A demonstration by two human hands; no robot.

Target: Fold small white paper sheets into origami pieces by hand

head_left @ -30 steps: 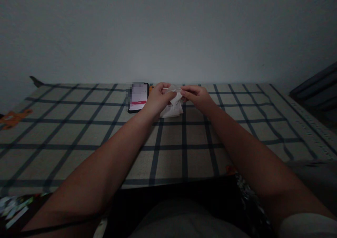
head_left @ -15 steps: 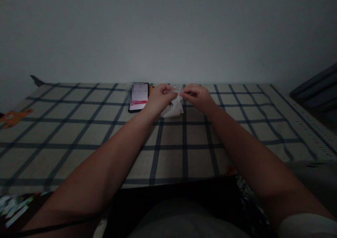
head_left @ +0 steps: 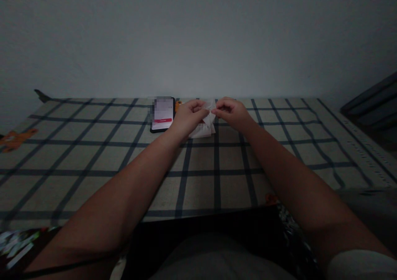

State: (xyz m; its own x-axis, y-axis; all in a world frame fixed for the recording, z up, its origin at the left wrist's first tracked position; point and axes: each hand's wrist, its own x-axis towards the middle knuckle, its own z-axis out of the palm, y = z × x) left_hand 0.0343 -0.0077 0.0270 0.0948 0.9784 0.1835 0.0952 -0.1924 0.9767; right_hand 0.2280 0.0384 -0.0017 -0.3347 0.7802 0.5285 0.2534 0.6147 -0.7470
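Note:
Over the far middle of the checked cloth, my left hand [head_left: 190, 114] is closed with thumb and fingers pinching a thin white, partly see-through sheet [head_left: 209, 118] that looks like tissue or plastic. My right hand [head_left: 231, 111] pinches the same sheet at its right edge, fingertips close to those of my left hand. Beneath the hands lies a small white stack of similar sheets [head_left: 201, 132], partly covered by the left hand and the held sheet. Just left of my left hand a phone [head_left: 163, 120] rests with its screen lit.
A cream cloth with dark blue checks [head_left: 198, 185] covers the table. The plain wall [head_left: 198, 40] rises directly behind it. Dark striped fabric [head_left: 375, 106] stands at the right. Colourful packets or papers [head_left: 18, 242] show at lower left.
The held sheet is spread a little more between the fingers, and my right hand has shifted slightly. My left hand stays nearly in place.

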